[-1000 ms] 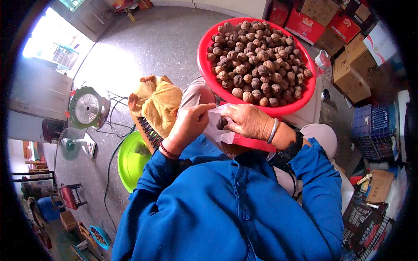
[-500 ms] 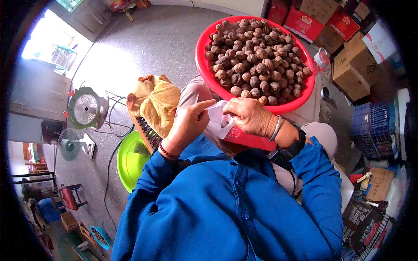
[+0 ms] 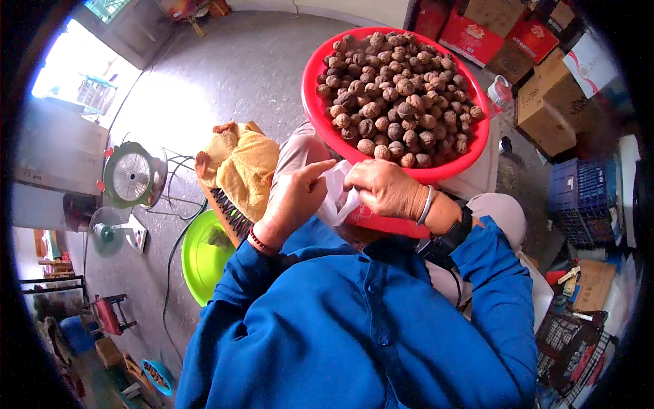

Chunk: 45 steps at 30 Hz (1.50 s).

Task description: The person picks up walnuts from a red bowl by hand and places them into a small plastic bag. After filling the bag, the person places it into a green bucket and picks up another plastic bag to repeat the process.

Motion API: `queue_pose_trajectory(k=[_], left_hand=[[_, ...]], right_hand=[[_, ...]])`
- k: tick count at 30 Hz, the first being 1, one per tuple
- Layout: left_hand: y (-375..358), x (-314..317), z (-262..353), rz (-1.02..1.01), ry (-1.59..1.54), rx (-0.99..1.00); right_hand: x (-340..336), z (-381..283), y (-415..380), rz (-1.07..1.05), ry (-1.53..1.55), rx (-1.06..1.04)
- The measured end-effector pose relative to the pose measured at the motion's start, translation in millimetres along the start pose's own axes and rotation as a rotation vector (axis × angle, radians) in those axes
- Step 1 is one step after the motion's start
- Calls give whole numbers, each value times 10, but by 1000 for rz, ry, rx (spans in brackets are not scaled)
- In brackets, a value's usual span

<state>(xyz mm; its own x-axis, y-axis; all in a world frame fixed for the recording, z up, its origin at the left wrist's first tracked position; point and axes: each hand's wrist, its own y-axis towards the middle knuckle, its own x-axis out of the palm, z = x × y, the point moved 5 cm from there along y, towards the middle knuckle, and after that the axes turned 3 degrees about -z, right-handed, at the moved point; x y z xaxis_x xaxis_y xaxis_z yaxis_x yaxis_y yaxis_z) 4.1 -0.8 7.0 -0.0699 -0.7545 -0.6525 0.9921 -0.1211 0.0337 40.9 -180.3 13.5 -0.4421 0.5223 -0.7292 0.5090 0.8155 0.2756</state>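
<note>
A thin white plastic bag (image 3: 335, 194) hangs between my two hands, below the near rim of a red basin. My left hand (image 3: 297, 198) pinches the bag's left side, with the index finger pointing across its top. On the other side, the curled fingers of my right hand (image 3: 387, 187) grip the bag's edge. Brown walnuts (image 3: 402, 88) fill the red basin (image 3: 315, 102) in front of me. Under the basin's near rim, a red box (image 3: 395, 222) shows behind the bag. What the bag contains is hard to make out.
A yellow cloth (image 3: 248, 170) lies on a wooden item with a black coil at my left, above a green basin (image 3: 197, 262). Two fans (image 3: 131, 175) stand farther left. Cardboard boxes (image 3: 548, 102) and a blue crate (image 3: 579, 194) are at the right.
The view has shifted slightly. My right hand has moved a little left and down with the bag's edge, and the bag looks more gathered. My left hand keeps nearly the same pose.
</note>
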Motion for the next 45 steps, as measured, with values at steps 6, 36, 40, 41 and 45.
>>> queue_pose_trajectory(k=[6, 36, 40, 41, 45], left_hand=[[56, 57, -209, 16, -23, -77], [119, 216, -257, -111, -298, -124], [117, 198, -195, -84, -269, -82], [116, 191, -175, -89, -256, -79], [114, 195, -148, -89, -264, -112]], right_hand=[[-387, 71, 29, 247, -86, 95], [-743, 545, -22, 439, -262, 403], [-628, 302, 21, 412, -33, 281], [-587, 279, 27, 374, 38, 316], [-479, 173, 45, 277, 99, 322]])
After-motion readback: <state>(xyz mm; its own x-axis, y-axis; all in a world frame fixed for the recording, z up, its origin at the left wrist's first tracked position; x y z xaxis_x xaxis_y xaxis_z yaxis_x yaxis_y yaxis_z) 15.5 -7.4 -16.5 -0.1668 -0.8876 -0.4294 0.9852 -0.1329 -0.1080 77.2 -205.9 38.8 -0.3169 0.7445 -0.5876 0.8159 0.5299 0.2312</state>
